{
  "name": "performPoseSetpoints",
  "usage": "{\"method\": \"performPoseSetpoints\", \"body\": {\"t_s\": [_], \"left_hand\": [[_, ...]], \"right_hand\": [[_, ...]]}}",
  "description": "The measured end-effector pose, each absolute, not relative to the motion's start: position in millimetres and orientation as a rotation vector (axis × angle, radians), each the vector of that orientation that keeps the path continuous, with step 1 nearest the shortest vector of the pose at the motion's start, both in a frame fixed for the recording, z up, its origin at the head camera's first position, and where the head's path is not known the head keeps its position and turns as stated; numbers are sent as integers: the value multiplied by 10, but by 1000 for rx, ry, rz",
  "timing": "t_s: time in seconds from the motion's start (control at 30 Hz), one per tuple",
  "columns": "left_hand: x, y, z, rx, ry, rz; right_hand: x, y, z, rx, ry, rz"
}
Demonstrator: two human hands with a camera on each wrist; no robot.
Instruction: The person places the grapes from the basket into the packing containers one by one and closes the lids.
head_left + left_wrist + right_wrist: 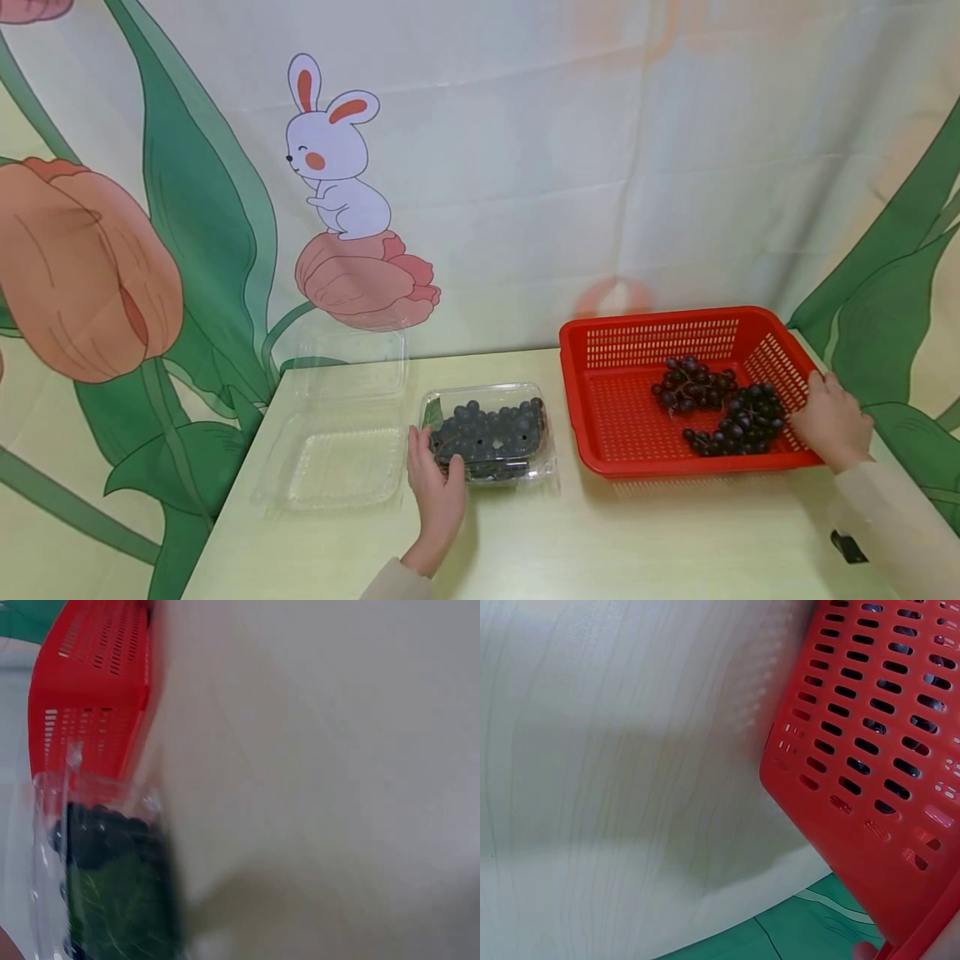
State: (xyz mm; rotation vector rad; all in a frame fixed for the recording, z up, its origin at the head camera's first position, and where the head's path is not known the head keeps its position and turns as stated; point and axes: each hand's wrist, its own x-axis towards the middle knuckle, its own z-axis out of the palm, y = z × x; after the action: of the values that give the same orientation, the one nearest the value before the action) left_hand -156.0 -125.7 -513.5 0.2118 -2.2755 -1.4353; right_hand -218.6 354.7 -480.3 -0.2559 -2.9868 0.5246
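A clear plastic box (491, 454) of dark grapes (480, 429) stands at the middle of the table, its clear lid over the fruit. My left hand (438, 492) is at the box's front left corner, fingers extended along the left side and thumb toward the front. In the left wrist view the box (56, 862) shows green behind its wall. At the right, my right hand (832, 421) grips the right rim of a red basket (618, 462). Two bunches of dark grapes (738, 421) lie inside it. A fingertip (865, 951) shows at the rim in the right wrist view.
An open clear plastic box (345, 471) sits left of the filled one, its lid (352, 362) raised at the back. A printed curtain (510, 208) hangs right behind the table (585, 550). A small black object (848, 547) shows by the right sleeve.
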Motion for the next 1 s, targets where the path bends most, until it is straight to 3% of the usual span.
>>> {"method": "performPoseSetpoints", "body": {"t_s": [0.6, 1.0], "left_hand": [[-1896, -539, -4871, -245, -2480, -1603], [-2098, -175, -4857, -225, -2575, -1597]], "right_hand": [[-2182, 3603, -4773, -224, -2910, 607], [-2169, 3595, -4767, -248, -2862, 630]]}}
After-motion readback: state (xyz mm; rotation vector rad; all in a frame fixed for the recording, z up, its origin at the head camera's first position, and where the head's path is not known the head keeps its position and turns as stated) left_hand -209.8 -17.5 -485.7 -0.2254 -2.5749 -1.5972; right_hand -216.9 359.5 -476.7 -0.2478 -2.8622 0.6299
